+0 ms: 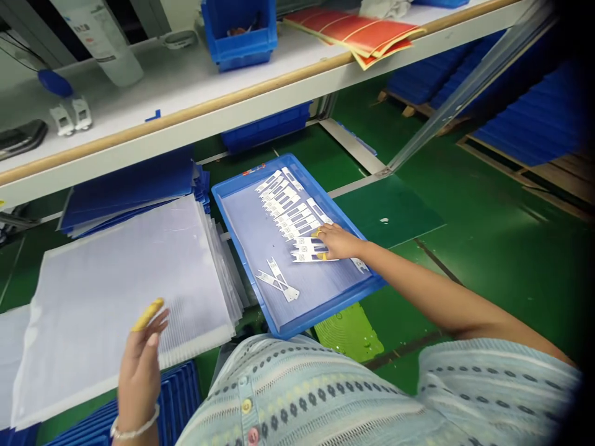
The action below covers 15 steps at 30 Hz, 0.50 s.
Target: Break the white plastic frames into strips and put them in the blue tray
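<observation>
On the blue tray, low to our right, our right hand lies palm-down, arm stretched nearly straight, fingertips on the near end of a row of white tag strips; we cannot tell whether the grip pinches one. Two loose strips lie crossed nearer us. Our left hand hovers over the stack of white sheets, grip open and empty, yellow finger cot on the forefinger.
</observation>
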Each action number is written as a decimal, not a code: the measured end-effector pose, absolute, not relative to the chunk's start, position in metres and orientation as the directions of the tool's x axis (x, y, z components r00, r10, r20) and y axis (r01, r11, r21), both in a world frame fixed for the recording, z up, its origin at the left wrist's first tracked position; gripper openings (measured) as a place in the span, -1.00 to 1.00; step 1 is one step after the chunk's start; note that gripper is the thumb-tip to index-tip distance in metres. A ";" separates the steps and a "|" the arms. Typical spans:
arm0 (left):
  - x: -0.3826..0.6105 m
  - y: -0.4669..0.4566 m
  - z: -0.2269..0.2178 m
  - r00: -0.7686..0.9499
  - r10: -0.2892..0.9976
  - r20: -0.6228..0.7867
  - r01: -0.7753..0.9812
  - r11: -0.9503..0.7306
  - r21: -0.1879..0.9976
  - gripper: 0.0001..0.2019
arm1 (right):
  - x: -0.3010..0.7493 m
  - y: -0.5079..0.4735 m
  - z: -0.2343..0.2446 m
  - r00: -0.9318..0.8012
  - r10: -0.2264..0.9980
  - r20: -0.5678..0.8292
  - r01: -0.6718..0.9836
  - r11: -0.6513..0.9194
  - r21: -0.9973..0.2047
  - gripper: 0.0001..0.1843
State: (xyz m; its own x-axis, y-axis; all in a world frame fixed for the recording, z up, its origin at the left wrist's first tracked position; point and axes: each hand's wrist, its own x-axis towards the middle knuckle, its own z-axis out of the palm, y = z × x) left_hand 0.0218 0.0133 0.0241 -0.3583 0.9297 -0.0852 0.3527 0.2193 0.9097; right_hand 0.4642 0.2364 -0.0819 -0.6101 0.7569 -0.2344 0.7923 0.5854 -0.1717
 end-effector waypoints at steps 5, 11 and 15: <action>0.070 0.049 0.021 -0.003 0.940 -0.342 0.056 0.341 0.938 -0.58 | 0.422 0.220 -0.053 -0.567 0.810 -0.148 0.803 0.503 -0.320 -0.37; 0.128 0.078 0.006 0.011 0.986 -0.167 -0.323 0.161 0.933 -0.21 | 0.304 0.168 0.007 -0.581 0.790 0.199 0.585 0.574 -0.573 -0.42; 0.133 0.076 0.016 -0.236 0.970 -0.056 -0.479 -0.065 0.876 -0.33 | 0.238 0.140 0.031 -0.584 0.774 0.243 0.572 0.605 -0.553 -0.47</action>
